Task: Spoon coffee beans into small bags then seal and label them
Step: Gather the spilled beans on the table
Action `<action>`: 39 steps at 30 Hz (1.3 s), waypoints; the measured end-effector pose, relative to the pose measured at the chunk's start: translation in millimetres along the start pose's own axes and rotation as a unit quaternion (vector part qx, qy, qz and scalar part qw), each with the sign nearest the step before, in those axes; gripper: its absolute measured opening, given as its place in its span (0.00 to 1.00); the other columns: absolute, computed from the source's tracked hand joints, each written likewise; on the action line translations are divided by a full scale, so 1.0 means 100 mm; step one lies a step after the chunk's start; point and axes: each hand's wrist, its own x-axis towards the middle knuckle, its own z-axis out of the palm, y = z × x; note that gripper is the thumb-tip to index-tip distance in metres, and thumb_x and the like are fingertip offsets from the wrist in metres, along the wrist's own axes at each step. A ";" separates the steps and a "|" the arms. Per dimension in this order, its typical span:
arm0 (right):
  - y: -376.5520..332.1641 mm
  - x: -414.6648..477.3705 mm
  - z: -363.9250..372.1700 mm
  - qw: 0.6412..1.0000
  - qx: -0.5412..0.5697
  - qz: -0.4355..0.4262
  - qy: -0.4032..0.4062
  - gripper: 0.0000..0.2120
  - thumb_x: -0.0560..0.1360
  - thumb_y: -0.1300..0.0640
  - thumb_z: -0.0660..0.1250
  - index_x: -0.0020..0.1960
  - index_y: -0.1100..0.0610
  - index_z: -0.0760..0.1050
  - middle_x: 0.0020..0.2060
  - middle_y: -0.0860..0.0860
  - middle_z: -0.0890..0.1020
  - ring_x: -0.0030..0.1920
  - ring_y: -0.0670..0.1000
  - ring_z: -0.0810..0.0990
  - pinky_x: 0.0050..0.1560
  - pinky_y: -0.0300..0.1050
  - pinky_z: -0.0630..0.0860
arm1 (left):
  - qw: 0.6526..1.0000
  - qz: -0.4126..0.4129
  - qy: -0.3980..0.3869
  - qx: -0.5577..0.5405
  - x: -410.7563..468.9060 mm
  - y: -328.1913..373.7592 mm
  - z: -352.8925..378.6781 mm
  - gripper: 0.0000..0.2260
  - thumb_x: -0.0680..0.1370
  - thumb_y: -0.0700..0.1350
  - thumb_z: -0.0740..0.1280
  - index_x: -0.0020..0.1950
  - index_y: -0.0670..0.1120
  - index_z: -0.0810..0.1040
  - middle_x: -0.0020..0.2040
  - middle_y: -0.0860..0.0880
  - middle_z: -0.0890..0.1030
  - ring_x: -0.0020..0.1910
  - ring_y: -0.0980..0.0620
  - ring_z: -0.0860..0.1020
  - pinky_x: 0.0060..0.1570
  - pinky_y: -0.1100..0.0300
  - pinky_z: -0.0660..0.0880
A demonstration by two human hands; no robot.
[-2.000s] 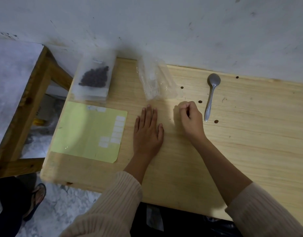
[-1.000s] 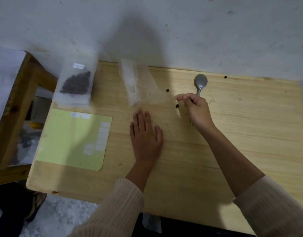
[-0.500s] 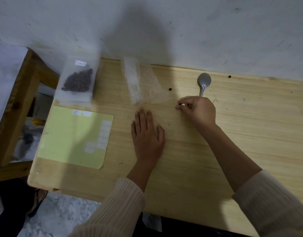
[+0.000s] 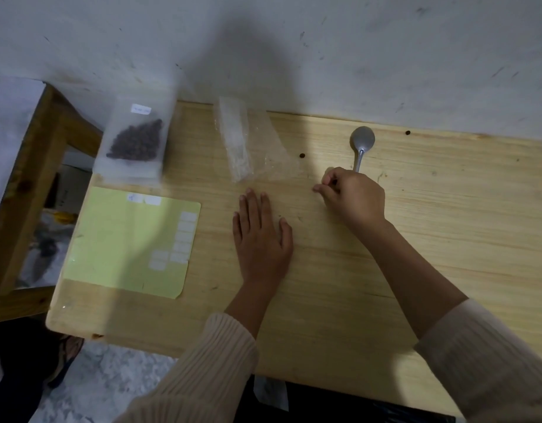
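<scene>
Spoon [image 4: 362, 143] lies above the right hand [image 4: 353, 196], whose pinched fingers [image 4: 320, 188] may hide a bean; I cannot tell. Left hand [image 4: 260, 236] rests flat, empty, mid-bench [image 4: 447, 239].

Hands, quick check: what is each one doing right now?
Left hand: open, flat on the table, holding nothing.
Right hand: fingers curled in a pinch; contents cannot be told.

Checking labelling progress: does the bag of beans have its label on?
Yes. The bag of beans has a small white label stuck near its top.
</scene>
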 end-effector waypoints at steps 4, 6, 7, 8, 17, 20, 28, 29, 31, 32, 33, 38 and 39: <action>-0.01 -0.01 0.02 0.999 -0.048 -0.003 -0.017 0.11 0.77 0.45 0.60 0.46 0.52 0.73 0.39 0.48 0.79 0.40 0.51 0.78 0.37 0.43 0.66 | 1.000 -0.002 0.000 -0.003 0.00 0.00 0.00 0.28 0.78 0.54 0.49 0.76 0.44 0.56 0.77 0.44 0.55 0.76 0.48 0.50 0.73 0.50 0.48; -0.02 -0.04 0.02 0.999 -0.041 -0.002 -0.017 0.12 0.78 0.45 0.58 0.48 0.53 0.72 0.40 0.48 0.78 0.39 0.50 0.76 0.37 0.43 0.66 | 1.000 -0.002 -0.001 -0.003 0.00 0.00 0.00 0.28 0.78 0.54 0.48 0.76 0.44 0.56 0.77 0.44 0.55 0.76 0.47 0.51 0.73 0.50 0.49; -0.03 -0.06 0.01 1.000 -0.020 -0.004 -0.013 0.12 0.79 0.46 0.57 0.49 0.53 0.72 0.40 0.47 0.78 0.39 0.50 0.76 0.37 0.43 0.65 | 1.000 -0.001 -0.002 -0.001 0.00 0.00 0.01 0.28 0.78 0.54 0.48 0.76 0.44 0.56 0.77 0.44 0.55 0.76 0.47 0.51 0.73 0.50 0.49; -0.04 -0.07 -0.01 1.000 0.017 -0.005 -0.008 0.12 0.79 0.46 0.56 0.50 0.54 0.72 0.40 0.47 0.78 0.39 0.49 0.75 0.36 0.43 0.66 | 1.000 -0.001 0.000 0.000 0.00 0.00 0.01 0.28 0.78 0.54 0.49 0.76 0.44 0.56 0.77 0.44 0.55 0.76 0.47 0.51 0.73 0.50 0.49; -0.17 -0.06 -0.08 0.862 0.488 0.134 -0.032 0.08 0.80 0.59 0.56 0.42 0.55 0.65 0.32 0.48 0.69 0.29 0.43 0.66 0.29 0.37 0.65 | 1.000 0.000 0.003 -0.006 0.00 0.00 0.01 0.27 0.78 0.54 0.49 0.75 0.44 0.57 0.77 0.44 0.56 0.76 0.48 0.51 0.73 0.51 0.49; -0.24 -0.05 -0.08 0.785 0.599 0.151 -0.047 0.10 0.79 0.64 0.54 0.40 0.55 0.64 0.30 0.49 0.69 0.27 0.44 0.64 0.26 0.37 0.61 | 1.000 -0.001 0.003 -0.006 0.00 0.01 0.00 0.28 0.78 0.54 0.49 0.75 0.44 0.57 0.76 0.43 0.56 0.76 0.47 0.52 0.73 0.50 0.49; -0.32 0.01 -0.08 0.703 0.689 0.163 -0.064 0.14 0.76 0.66 0.49 0.37 0.59 0.68 0.32 0.52 0.70 0.30 0.47 0.67 0.29 0.37 0.65 | 1.000 0.000 0.001 0.002 0.00 0.00 0.01 0.28 0.78 0.54 0.49 0.75 0.44 0.56 0.77 0.44 0.55 0.76 0.47 0.52 0.73 0.51 0.48; -0.32 0.03 -0.08 0.695 0.695 0.176 -0.058 0.14 0.76 0.65 0.50 0.36 0.59 0.68 0.31 0.51 0.70 0.30 0.46 0.67 0.28 0.37 0.65 | 1.000 -0.001 0.001 0.002 0.00 0.00 0.01 0.27 0.78 0.54 0.49 0.75 0.44 0.56 0.77 0.44 0.56 0.76 0.47 0.52 0.73 0.51 0.49; -0.31 0.08 -0.11 0.722 0.662 0.194 -0.053 0.15 0.78 0.62 0.53 0.34 0.57 0.67 0.28 0.49 0.70 0.27 0.46 0.66 0.26 0.37 0.62 | 1.000 -0.002 -0.002 0.002 0.01 -0.01 0.02 0.27 0.78 0.54 0.49 0.75 0.44 0.57 0.77 0.44 0.56 0.76 0.48 0.52 0.73 0.50 0.49; -0.30 0.11 -0.12 0.756 0.622 0.196 -0.051 0.16 0.79 0.60 0.54 0.32 0.56 0.66 0.25 0.48 0.69 0.25 0.45 0.65 0.26 0.38 0.60 | 1.000 -0.003 -0.002 0.002 0.01 -0.01 0.02 0.27 0.78 0.54 0.49 0.75 0.44 0.57 0.76 0.44 0.56 0.76 0.48 0.52 0.73 0.50 0.50; -0.29 0.15 -0.12 0.797 0.571 0.193 -0.043 0.17 0.79 0.57 0.56 0.31 0.55 0.65 0.23 0.47 0.68 0.23 0.45 0.63 0.25 0.38 0.59 | 1.000 -0.005 -0.002 0.001 0.01 -0.01 0.02 0.27 0.78 0.54 0.50 0.75 0.44 0.57 0.76 0.44 0.56 0.76 0.48 0.52 0.73 0.50 0.50; -0.23 0.31 -0.09 0.940 0.328 0.085 0.026 0.20 0.79 0.49 0.59 0.33 0.60 0.68 0.25 0.47 0.66 0.23 0.41 0.64 0.30 0.37 0.62 | 1.000 -0.003 -0.001 -0.002 0.00 -0.01 0.02 0.27 0.78 0.53 0.51 0.75 0.44 0.57 0.76 0.44 0.56 0.76 0.47 0.52 0.73 0.50 0.51; -0.23 0.34 -0.07 0.951 0.300 0.067 0.028 0.19 0.79 0.50 0.60 0.37 0.62 0.72 0.26 0.45 0.69 0.25 0.39 0.68 0.31 0.36 0.64 | 1.000 -0.003 -0.002 -0.001 0.00 -0.01 0.03 0.27 0.78 0.53 0.51 0.75 0.44 0.57 0.76 0.44 0.56 0.76 0.48 0.51 0.73 0.50 0.50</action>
